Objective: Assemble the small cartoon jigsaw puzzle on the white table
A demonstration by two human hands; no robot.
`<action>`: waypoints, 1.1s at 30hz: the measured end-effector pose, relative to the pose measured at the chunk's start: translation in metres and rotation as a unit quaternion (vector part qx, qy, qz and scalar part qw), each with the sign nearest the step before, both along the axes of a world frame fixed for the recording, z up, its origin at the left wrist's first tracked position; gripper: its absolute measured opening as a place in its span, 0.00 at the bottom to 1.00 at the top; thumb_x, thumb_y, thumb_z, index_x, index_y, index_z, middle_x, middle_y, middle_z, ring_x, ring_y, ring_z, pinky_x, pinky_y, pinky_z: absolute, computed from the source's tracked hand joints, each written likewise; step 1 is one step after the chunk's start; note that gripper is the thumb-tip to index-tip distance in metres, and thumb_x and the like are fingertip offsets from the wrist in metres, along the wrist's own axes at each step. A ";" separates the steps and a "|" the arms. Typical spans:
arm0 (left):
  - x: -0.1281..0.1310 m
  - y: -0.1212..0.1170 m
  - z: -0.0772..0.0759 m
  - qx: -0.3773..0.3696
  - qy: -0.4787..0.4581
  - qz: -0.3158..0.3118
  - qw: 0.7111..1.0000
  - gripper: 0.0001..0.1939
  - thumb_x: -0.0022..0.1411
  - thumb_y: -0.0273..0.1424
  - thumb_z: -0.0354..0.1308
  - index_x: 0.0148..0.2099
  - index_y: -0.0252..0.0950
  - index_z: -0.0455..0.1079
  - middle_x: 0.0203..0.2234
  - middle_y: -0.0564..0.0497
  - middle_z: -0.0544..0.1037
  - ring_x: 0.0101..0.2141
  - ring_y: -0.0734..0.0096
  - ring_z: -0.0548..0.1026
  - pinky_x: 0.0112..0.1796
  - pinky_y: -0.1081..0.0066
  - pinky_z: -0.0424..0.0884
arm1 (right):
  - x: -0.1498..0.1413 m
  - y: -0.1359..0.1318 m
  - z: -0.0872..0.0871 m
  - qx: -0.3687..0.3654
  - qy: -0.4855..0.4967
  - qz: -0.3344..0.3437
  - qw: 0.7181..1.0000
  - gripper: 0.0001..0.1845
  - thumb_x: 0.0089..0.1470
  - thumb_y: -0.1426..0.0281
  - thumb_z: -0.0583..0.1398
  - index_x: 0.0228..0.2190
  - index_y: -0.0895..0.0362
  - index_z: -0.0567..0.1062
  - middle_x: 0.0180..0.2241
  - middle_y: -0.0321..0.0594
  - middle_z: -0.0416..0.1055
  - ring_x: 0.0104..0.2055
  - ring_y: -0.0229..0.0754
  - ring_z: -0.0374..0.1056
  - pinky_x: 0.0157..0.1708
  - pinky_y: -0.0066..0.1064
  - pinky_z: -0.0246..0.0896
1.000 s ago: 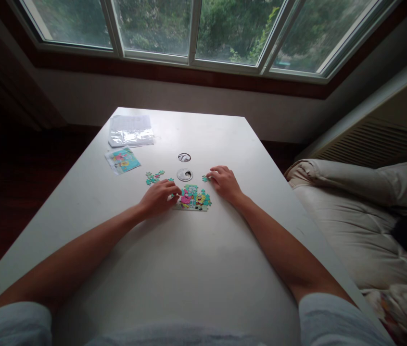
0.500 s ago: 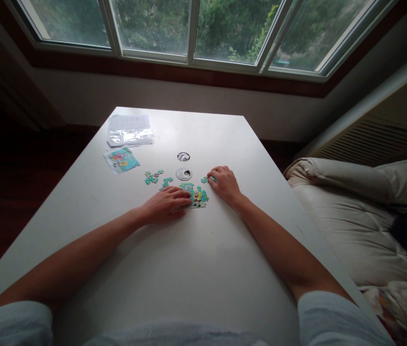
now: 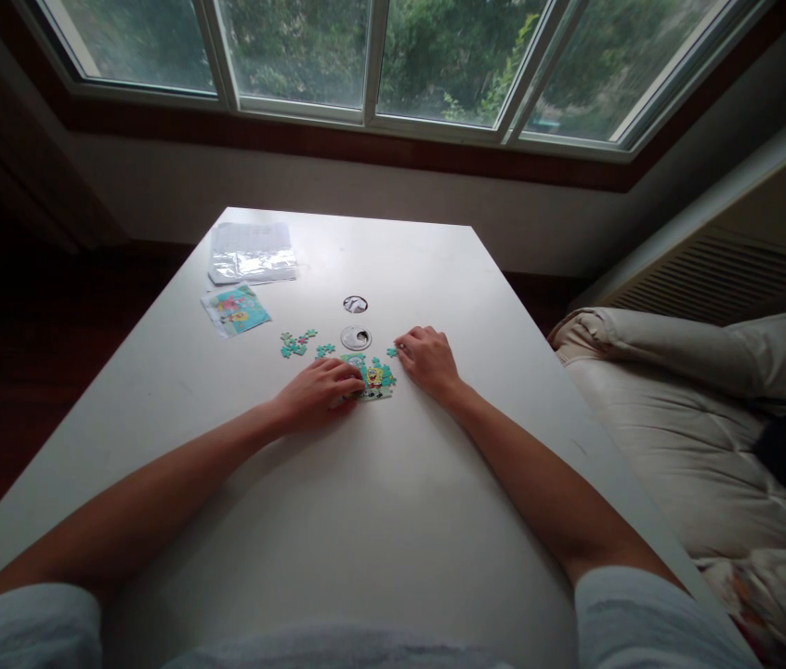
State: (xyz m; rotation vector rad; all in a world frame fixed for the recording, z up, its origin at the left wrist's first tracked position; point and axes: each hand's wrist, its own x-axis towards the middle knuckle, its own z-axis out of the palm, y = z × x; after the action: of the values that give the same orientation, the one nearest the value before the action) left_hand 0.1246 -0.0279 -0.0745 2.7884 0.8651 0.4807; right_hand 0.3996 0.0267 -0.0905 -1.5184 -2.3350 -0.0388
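Observation:
A partly joined jigsaw puzzle (image 3: 378,379) with a yellow cartoon figure on a green-blue ground lies flat on the white table. My left hand (image 3: 320,392) grips its left side, fingers curled over that edge and hiding part of the picture. Just right of the puzzle, my right hand (image 3: 429,360) is closed in a pinch at the thumb and fingertips, with a small puzzle piece (image 3: 401,346) partly showing there. A loose green piece (image 3: 391,352) lies beside those fingertips. More loose pieces (image 3: 294,345) are scattered beyond my left hand.
Two round discs (image 3: 356,337) lie behind the puzzle, one beyond the other. At the table's left are a picture card (image 3: 236,309) and a clear plastic bag with paper (image 3: 252,253). A cushioned seat (image 3: 678,418) stands right of the table (image 3: 393,520). Windows are ahead.
The joined puzzle has shifted slightly left with my left hand on it. My right hand has drawn slightly left and nearer, its fingertips pinched tighter. One loose green piece shows more clearly.

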 end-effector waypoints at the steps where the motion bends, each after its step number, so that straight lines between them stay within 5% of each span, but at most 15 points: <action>1: 0.000 0.000 0.000 0.000 -0.002 0.001 1.000 0.14 0.69 0.34 0.55 0.55 0.44 0.73 0.52 0.46 0.76 0.52 0.60 0.72 0.55 0.59 0.65 | 0.000 0.000 0.000 0.001 0.002 -0.004 1.000 0.09 0.64 0.68 0.59 0.41 0.54 0.79 0.43 0.46 0.75 0.48 0.51 0.64 0.47 0.42 0.52; 11: 0.004 -0.005 -0.004 -0.004 0.012 -0.039 0.999 0.19 0.70 0.35 0.54 0.62 0.44 0.68 0.61 0.45 0.71 0.60 0.55 0.67 0.59 0.57 0.64 | 0.004 0.004 -0.001 -0.012 0.002 -0.019 1.000 0.09 0.63 0.67 0.59 0.41 0.53 0.79 0.42 0.47 0.75 0.47 0.52 0.64 0.46 0.40 0.54; 18: 0.005 -0.008 0.002 -0.004 0.027 -0.056 0.998 0.19 0.69 0.35 0.55 0.60 0.44 0.69 0.60 0.46 0.72 0.58 0.56 0.69 0.59 0.57 0.65 | 0.002 0.004 0.005 -0.057 0.009 0.006 0.998 0.04 0.59 0.72 0.61 0.35 0.53 0.77 0.36 0.41 0.74 0.41 0.47 0.66 0.41 0.36 0.55; 23: 0.004 -0.007 0.001 0.001 0.025 -0.058 0.998 0.18 0.69 0.33 0.55 0.60 0.44 0.69 0.60 0.46 0.72 0.58 0.57 0.69 0.59 0.58 0.65 | -0.002 0.002 0.002 -0.034 0.052 -0.008 0.998 0.06 0.61 0.71 0.60 0.39 0.54 0.77 0.37 0.41 0.75 0.42 0.47 0.67 0.45 0.36 0.56; 33: 0.002 -0.007 -0.001 0.017 0.024 -0.051 0.998 0.18 0.69 0.33 0.55 0.60 0.43 0.69 0.58 0.46 0.73 0.57 0.58 0.70 0.58 0.58 0.65 | 0.000 -0.001 0.003 -0.034 -0.022 -0.040 0.998 0.07 0.64 0.68 0.59 0.38 0.54 0.78 0.39 0.44 0.73 0.44 0.47 0.65 0.44 0.35 0.55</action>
State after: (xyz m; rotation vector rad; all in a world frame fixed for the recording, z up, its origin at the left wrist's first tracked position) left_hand 0.1271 -0.0347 -0.0756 2.8683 0.7253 0.4170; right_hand 0.3998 0.0262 -0.0879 -1.6588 -2.3296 -0.0134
